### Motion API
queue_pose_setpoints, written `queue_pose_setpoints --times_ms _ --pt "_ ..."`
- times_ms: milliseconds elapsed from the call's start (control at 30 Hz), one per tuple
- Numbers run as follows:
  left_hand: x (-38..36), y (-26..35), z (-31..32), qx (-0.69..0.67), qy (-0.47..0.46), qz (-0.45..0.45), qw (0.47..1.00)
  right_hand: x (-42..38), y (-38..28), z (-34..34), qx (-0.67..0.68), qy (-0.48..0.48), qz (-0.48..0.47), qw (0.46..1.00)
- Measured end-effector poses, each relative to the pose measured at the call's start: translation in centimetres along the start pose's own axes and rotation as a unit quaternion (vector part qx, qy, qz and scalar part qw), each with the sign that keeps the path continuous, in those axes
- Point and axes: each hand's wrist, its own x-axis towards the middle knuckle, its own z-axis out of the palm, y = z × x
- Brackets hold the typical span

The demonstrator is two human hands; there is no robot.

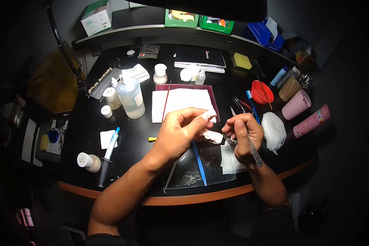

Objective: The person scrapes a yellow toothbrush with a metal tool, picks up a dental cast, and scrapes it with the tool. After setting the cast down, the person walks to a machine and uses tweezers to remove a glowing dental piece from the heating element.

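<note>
Near the middle of the desk, my left hand pinches a small white piece that looks like a tooth model. Just below its fingers is a white dental cast; how it is supported is hidden. My right hand, to the right of the cast, is closed round a thin metal tool, whose tip points toward the cast. A blue plastic tool lies under the hands on a glass plate. Behind them, a brush rests on white paper.
A large pump bottle and small jars stand at the left, near a syringe. At the right are a red bowl, a white bag, a pink cup and a pink case. A wooden edge borders the desk.
</note>
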Motion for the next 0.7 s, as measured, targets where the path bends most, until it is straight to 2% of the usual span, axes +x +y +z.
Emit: queue_pose_setpoints --times_ms 67,200,300,367,400,433,467,567,633,700 --pt "0.2 -0.2 0.4 0.028 0.029 0.039 0.998 0.2 0.5 -0.2 -0.009 -0.021 0.004 1.000" --pt "0.0 0.1 0.7 0.092 0.055 0.069 0.992 0.1 1.0 -0.1 0.026 -0.055 0.073 0.995" --pt "0.1 -0.5 0.7 0.090 0.070 0.086 0.990 0.2 1.5 0.0 0.016 -0.042 0.068 0.997" --pt "-0.4 0.4 0.7 0.144 0.054 0.060 0.986 0.2 2.4 -0.1 -0.002 -0.014 0.081 0.997" --pt "-0.1 -0.3 0.4 0.159 0.061 0.093 0.981 0.3 3.0 -0.2 -0.001 0.004 0.094 0.996" --pt "0.2 -1.1 0.2 0.175 0.067 0.126 0.974 0.9 3.6 -0.4 -0.003 0.021 0.103 0.994" --pt "0.0 -0.8 0.5 0.166 0.069 0.122 0.976 2.0 3.8 -0.5 -0.011 0.023 0.114 0.993" --pt "0.2 -1.4 0.8 0.181 0.087 0.147 0.969 7.3 2.3 0.2 0.004 -0.020 0.152 0.988" --pt "0.1 -1.2 1.0 0.189 0.086 0.140 0.968 12.3 1.7 1.4 0.013 -0.083 0.129 0.988" --pt "0.2 -1.1 1.0 0.187 0.082 0.136 0.969 17.7 2.1 2.8 -0.051 -0.102 0.039 0.993"
